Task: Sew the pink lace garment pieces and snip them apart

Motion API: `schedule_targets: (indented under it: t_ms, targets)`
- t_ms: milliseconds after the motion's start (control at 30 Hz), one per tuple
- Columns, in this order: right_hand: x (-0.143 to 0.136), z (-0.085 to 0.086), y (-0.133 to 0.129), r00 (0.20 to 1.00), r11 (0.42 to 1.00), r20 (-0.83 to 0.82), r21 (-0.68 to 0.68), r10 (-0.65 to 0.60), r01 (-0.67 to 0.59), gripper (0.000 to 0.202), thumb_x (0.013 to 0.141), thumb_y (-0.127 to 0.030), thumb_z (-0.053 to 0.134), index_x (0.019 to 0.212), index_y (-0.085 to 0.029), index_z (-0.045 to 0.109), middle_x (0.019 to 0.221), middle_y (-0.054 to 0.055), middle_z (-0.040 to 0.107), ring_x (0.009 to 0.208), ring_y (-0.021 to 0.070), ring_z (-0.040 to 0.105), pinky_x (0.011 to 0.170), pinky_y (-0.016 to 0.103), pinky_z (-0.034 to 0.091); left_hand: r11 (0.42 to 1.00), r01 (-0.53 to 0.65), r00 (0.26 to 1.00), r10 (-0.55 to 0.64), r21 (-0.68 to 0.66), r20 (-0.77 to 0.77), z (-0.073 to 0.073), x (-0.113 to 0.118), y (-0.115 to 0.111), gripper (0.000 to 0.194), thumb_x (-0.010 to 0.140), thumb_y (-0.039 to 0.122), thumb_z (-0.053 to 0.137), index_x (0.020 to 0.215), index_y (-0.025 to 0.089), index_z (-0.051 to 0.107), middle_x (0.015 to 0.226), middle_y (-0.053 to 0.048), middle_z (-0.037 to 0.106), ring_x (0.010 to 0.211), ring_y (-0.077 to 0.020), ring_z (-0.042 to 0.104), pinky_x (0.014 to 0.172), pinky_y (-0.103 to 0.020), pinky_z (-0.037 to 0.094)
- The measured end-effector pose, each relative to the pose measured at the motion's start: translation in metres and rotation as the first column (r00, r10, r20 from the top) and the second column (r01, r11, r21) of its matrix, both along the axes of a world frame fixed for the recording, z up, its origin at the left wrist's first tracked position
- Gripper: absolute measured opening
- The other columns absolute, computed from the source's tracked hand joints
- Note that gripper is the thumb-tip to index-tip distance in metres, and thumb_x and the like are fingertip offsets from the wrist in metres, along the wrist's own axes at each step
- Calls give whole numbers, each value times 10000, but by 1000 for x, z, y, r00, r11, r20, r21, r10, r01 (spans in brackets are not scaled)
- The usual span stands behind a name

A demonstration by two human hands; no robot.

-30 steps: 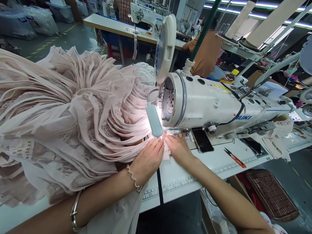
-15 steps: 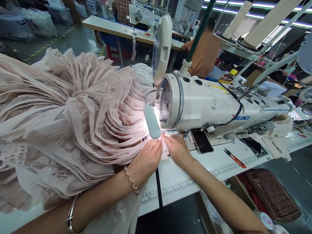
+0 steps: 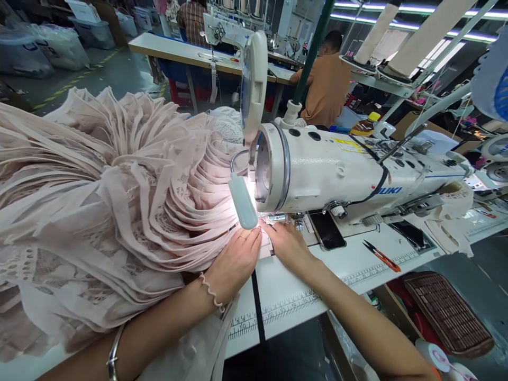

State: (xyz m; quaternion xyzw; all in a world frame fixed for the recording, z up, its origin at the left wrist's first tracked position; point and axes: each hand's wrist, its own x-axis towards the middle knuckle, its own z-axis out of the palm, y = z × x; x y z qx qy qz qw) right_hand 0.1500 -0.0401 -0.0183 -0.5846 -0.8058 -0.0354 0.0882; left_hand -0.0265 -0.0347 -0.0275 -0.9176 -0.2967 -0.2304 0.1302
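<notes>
Under the end of a white sewing machine (image 3: 325, 169), my two hands are close together at the lit sewing spot. My left hand (image 3: 240, 256) is closed, its fingers together over the edge of pale pink fabric (image 3: 206, 211). Stretched out, the fingers of my right hand (image 3: 291, 243) rest on the fabric's right side, by the machine bed. A small pale-green lamp (image 3: 243, 202) hangs just above my fingertips and hides the needle area. The fabric spreads left in a large gathered heap with lace parts.
A black phone (image 3: 327, 230) lies right of my right hand. Thread snips (image 3: 381, 256) with orange handles rest on the white table (image 3: 286, 283), which has printed rulers. A woven brown basket (image 3: 448, 312) is below right. A person in a brown top (image 3: 327, 87) sits beyond the machine.
The whole view has shifted slightly, with the machine a little further left in the picture. Both hands remain at the fabric under the lamp, with barely any movement.
</notes>
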Motion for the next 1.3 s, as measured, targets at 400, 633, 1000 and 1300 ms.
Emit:
schedule_targets:
  t_ms: [400, 633, 1000, 1300]
  targets:
    - [-4, 10, 1, 998, 996, -62, -87, -32, 27, 409, 844, -15, 411, 1117, -227, 630, 891, 73, 651, 811, 246, 614, 957, 454, 366, 1000, -14, 999, 15, 8, -36, 10, -1, 2, 375, 944, 32, 282, 1232, 26, 522, 1174, -193, 651, 1110, -260, 616, 955, -413, 483]
    - [-6, 10, 3, 999, 996, -42, -84, -30, 27, 379, 871, -26, 384, 1080, -219, 634, 847, 64, 650, 754, 218, 601, 945, 441, 396, 999, -33, 996, 36, 35, -76, 9, -1, 4, 379, 942, 33, 290, 1238, 28, 527, 1188, -176, 650, 1098, -262, 610, 932, -400, 481]
    - [9, -14, 2, 926, 998, -374, 49, 48, -32, 512, 815, 8, 371, 1119, -248, 694, 1058, 35, 683, 965, 184, 624, 872, 305, 490, 990, -17, 989, -3, -139, -145, 30, -24, 11, 306, 917, 44, 325, 979, 128, 612, 1106, -139, 673, 972, -235, 638, 796, -354, 512]
    - [9, -19, 0, 874, 970, -433, 194, 218, -146, 477, 850, -20, 374, 1149, -225, 684, 1208, 35, 672, 1082, 186, 622, 957, 346, 492, 939, 114, 989, -77, -323, 125, 28, -31, 28, 422, 897, 126, 435, 1300, 249, 462, 1282, -51, 583, 1203, -224, 538, 995, -369, 461]
